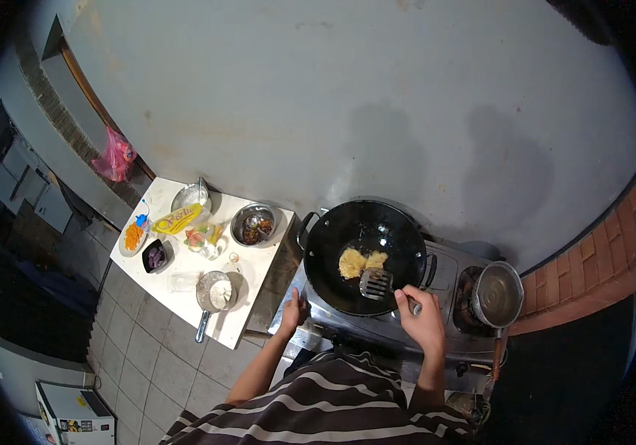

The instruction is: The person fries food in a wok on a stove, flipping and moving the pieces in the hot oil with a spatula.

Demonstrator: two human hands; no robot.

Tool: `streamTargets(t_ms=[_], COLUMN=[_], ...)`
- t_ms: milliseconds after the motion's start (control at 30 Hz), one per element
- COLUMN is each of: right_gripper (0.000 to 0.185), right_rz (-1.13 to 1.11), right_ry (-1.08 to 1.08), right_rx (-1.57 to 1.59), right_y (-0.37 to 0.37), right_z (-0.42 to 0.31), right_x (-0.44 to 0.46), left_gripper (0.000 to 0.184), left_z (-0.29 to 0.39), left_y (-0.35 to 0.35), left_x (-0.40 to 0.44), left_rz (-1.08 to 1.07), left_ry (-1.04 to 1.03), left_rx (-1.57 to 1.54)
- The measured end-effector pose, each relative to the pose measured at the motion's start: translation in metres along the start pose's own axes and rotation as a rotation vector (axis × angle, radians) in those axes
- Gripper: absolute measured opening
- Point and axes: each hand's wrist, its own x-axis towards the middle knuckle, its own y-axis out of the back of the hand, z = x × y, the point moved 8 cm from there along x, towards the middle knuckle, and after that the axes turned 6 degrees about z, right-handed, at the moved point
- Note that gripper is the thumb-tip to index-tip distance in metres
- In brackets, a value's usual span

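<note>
In my right hand [423, 317], closed around its handle, is a slotted metal spatula [376, 284]. The spatula's head is inside a large black wok [333, 293], against the lower edge of two golden, battered-looking pieces of frying food [351, 263]. Oil glistens on the wok's floor. My left hand [291, 313] is by the stove's left front edge, below the wok. Its thumb points up, apart from the fingers, which are partly hidden; I see nothing held in it. The wok sits on a metal gas stove [318, 308].
Right of the wok, a saucepan [497, 294] rests on another burner, its handle toward me. A white table [162, 293] at left bears a pan of white powder [218, 293], a metal bowl with spoon [253, 224], a yellow packet [179, 219] and a plate of orange pieces [133, 237].
</note>
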Motion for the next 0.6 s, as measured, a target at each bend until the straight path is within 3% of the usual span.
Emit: streamTargets(t_ms=[600], right_gripper=[0.027], right_rz=[0.01], right_ry=[0.033], right_rx=[0.031], right_y=[-0.0008], right_z=[-0.0001], right_x=[-0.0001], left_gripper=[0.069], left_z=[0.002], left_y=[0.0009], left_x=[-0.0041], left_rz=[0.033], left_ry=[0.005], left_rx=[0.04])
